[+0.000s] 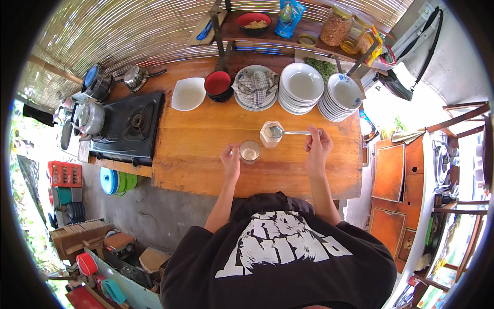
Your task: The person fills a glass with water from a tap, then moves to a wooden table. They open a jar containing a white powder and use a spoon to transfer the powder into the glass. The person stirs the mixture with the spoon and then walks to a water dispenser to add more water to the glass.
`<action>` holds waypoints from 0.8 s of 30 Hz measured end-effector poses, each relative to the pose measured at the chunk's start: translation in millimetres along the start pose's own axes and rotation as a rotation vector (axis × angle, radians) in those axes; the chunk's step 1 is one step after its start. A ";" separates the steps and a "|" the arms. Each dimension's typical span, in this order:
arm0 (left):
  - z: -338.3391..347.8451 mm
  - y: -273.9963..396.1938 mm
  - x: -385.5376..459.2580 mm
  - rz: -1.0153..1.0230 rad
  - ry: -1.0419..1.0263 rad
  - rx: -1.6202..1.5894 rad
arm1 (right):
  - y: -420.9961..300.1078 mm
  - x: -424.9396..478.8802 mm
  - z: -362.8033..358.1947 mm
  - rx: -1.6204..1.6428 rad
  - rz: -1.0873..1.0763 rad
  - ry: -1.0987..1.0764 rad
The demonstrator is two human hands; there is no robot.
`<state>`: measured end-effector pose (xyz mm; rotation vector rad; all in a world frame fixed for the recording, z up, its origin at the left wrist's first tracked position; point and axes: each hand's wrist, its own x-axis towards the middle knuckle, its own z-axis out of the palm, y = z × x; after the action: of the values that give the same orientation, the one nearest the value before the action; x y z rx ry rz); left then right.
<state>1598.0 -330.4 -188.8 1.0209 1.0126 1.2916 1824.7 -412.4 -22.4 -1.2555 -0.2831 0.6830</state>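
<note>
My left hand point(231, 157) grips the handle of a clear glass mug point(250, 151) that stands low over the wooden table point(193, 154); something pale is at its bottom. My right hand point(319, 146) holds the handle end of a metal spoon point(296, 132). The spoon's bowl is over the mouth of a faceted clear jar point(271, 134) with white contents. Whether the spoon touches the contents, I cannot tell. The jar is just behind and to the right of the mug.
Behind the jar are stacked white bowls point(302, 83), flowered bowls point(344, 92), plates with a checked cloth point(255, 87), black-and-red bowls point(218, 85) and a square white dish point(188, 94). A gas stove point(131, 127) with a kettle point(90, 117) is at left. Above runs a wooden shelf point(266, 36).
</note>
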 end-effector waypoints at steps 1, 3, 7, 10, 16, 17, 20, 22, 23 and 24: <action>0.6 1.7 -0.9 -0.013 0.003 -0.014 | -0.1 -3.0 1.1 -0.005 0.003 -0.007; -4.2 0.6 -2.1 -0.039 -0.020 -0.023 | 2.7 -10.0 5.0 -0.036 0.001 -0.047; -5.9 -0.2 -5.9 -0.068 -0.026 -0.055 | 15.3 -28.4 15.0 -0.165 -0.020 -0.146; -7.4 -2.8 -8.2 -0.052 -0.023 -0.004 | 32.1 -47.5 24.1 -0.307 -0.145 -0.263; -4.4 -2.1 -11.6 -0.032 -0.003 0.008 | 28.9 -58.6 24.3 -0.603 -0.433 -0.497; -4.3 -1.8 -12.4 -0.012 0.001 0.018 | 29.6 -57.9 24.0 -0.602 -0.465 -0.537; -4.3 -1.9 -13.0 0.036 0.016 0.051 | 35.6 -54.9 23.7 -0.651 -0.502 -0.674; -1.7 -2.2 -12.9 0.053 0.031 0.073 | 43.8 -52.4 23.3 -0.755 -0.448 -0.791; -1.9 -1.8 -14.0 0.021 0.026 0.070 | 53.0 -50.6 22.1 -0.762 -0.475 -0.820; -2.3 1.2 -14.0 -0.007 0.021 0.068 | 60.6 -49.2 24.9 -0.765 -0.506 -0.850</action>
<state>1595.1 -344.3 -188.0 1.0563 1.0814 1.2726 1753.8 -414.5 -63.4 -1.4462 -1.6263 0.6462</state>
